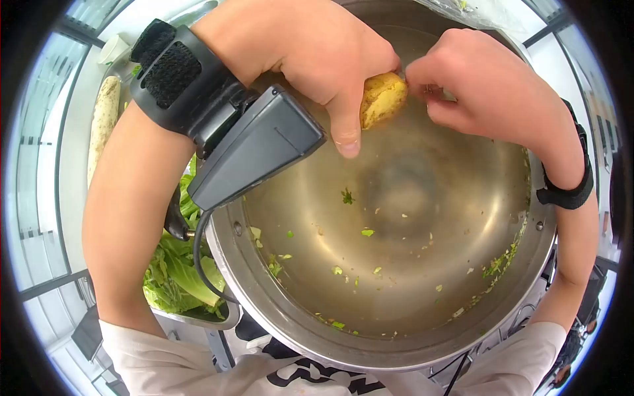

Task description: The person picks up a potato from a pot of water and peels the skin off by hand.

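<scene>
A yellow-brown potato (384,100) with a paler patch on its side is in the grip of my left hand (323,66). The thumb lies along its near side, and the other fingers are mostly hidden. My right hand (479,89) is closed just right of the potato, fingertips against or very near its edge. Whatever those fingers hold, if anything, I cannot make out. Below both hands is a large metal pot (264,290) of cloudy water, with green leaf bits (347,196) and small pale scraps floating in it.
Left of the pot, leafy greens (181,277) lie in a metal tray (228,321). A long white radish (104,122) lies further left. A clear plastic bag (485,14) is at the back right. A black device (257,148) with a cable is strapped to my left wrist.
</scene>
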A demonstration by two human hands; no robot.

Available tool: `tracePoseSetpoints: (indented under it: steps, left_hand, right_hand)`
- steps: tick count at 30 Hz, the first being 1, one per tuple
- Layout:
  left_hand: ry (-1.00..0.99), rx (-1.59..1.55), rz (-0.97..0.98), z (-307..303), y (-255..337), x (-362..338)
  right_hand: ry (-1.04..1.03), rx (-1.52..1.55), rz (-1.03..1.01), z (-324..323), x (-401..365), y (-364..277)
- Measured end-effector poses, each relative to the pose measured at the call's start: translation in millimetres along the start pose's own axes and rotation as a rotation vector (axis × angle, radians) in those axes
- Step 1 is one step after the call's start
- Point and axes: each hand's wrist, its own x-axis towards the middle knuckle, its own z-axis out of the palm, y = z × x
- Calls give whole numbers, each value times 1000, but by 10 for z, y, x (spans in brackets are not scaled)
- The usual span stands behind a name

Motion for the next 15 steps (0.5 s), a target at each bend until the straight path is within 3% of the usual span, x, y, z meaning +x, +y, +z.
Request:
tracePoseSetpoints:
  steps: [2, 5, 7, 10, 12, 13, 15]
  left_hand:
    - [255, 126, -70, 285, -51, 89]
    - [251, 95, -78, 284, -51, 97]
    - [85, 5, 2, 104, -27, 16]
    - [81, 54, -168, 97, 271, -59]
    - [157, 141, -109, 177, 289, -87]
    - [197, 177, 55, 219, 148, -157]
    - [195, 155, 96, 220, 145, -152]
  right_hand:
    - [-40, -94, -4, 30, -32, 18]
    - [-42, -142, -13, -13, -35, 26]
    - [-32, 20, 11, -32, -24, 1]
    - [-25, 89, 17, -53, -14, -66]
    - [-23, 83, 9, -37, -16, -65]
    - [-25, 83, 0, -35, 8, -22]
    - [-14, 96, 3, -31, 5, -21]
